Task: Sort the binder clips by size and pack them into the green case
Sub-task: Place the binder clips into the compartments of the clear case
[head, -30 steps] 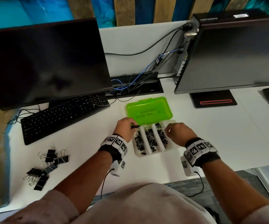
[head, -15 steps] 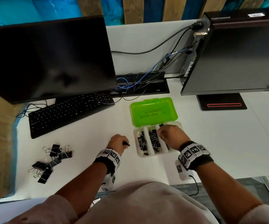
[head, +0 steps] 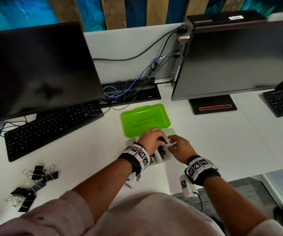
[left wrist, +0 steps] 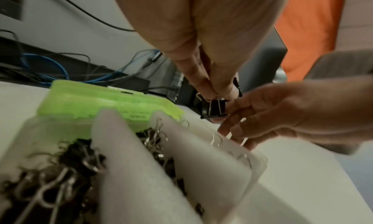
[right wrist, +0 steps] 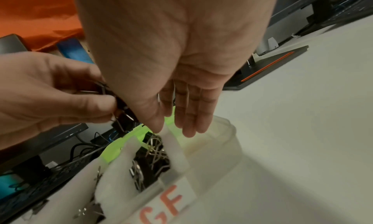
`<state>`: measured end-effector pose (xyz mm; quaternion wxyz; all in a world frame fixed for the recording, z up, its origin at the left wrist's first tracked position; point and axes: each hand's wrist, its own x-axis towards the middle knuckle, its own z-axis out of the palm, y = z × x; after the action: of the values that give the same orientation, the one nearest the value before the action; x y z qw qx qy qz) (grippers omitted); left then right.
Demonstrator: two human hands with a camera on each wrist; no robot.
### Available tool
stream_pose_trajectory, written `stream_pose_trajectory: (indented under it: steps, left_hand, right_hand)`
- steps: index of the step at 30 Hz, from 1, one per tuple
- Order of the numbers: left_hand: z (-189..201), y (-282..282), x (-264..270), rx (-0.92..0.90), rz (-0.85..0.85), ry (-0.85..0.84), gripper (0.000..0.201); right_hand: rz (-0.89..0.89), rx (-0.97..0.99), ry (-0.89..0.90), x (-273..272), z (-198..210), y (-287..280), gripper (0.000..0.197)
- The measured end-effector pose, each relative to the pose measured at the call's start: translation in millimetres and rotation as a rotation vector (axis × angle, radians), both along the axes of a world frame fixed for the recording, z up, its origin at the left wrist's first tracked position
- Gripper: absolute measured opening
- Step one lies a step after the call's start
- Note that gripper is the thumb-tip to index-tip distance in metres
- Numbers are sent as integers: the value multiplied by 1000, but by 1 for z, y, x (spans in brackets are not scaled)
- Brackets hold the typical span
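Over near the front-left corner of the desk (head: 89, 150), a loose heap of black binder clips (head: 33, 183) lies well apart from everything else, with a black keyboard (head: 52, 128) behind it below the left monitor (head: 38, 68). Toward the middle of the desk sits the green case (head: 145, 120), its lid swung open toward the back edge and its translucent tray (left wrist: 256, 162) nearer the person, split by white dividers (left wrist: 129, 155) into lanes; the left and middle lanes hold small black clips (the right one shows only a wire handle or two in the left wrist view). Above the tray, the left hand (head: 151, 139) pinches a black binder clip (left wrist: 215, 107) by its wire handles between thumb and fingertips, the clip hanging down over the right-hand lane. Just beside it, the right hand (head: 179, 147) is relaxed with fingers nearly straight, its fingertips (right wrist: 189, 128) near the clip and above the divider at that lane, gripping nothing. A red-lettered label (right wrist: 167, 203) marks the tray's near wall. Farther right stands a second monitor (head: 236, 60), its base on the desk.
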<state>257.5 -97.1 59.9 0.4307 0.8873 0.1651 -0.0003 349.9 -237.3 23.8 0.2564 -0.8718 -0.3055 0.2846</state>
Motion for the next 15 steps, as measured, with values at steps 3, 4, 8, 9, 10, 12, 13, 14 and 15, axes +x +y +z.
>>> stream_pose_trajectory:
  steps: [3, 4, 8, 9, 10, 12, 13, 14, 15]
  left_hand:
    - [-14, -11, 10, 29, -62, 120, 20]
    - [-19, -12, 10, 53, -89, 167, 25]
    - [-29, -11, 11, 207, -162, 309, 46]
    - [-29, -11, 11, 201, -153, 317, 49]
    - [-30, -11, 10, 184, -136, 305, 53]
    - [-28, -10, 7, 155, -91, 242, 61]
    - [-26, -10, 4, 145, -67, 199, 63]
    - [-24, -8, 0, 140, -38, 156, 64]
    - [-22, -4, -6, 139, 4, 122, 65]
  right_hand:
    - [40, -48, 40, 1, -2, -10, 43]
    - [46, -53, 49, 2, -3, -12, 43]
    - [59, -47, 11, 4, -6, -15, 39]
    - [59, -33, 7, 4, -6, -13, 36]
    - [64, -16, 8, 3, -5, -11, 33]
    - [93, 23, -20, 0, -5, -5, 31]
    - [114, 47, -49, 0, -6, -2, 32]
    - [138, 66, -82, -1, -7, 1, 32]
    - [164, 68, -113, -1, -8, 4, 33]
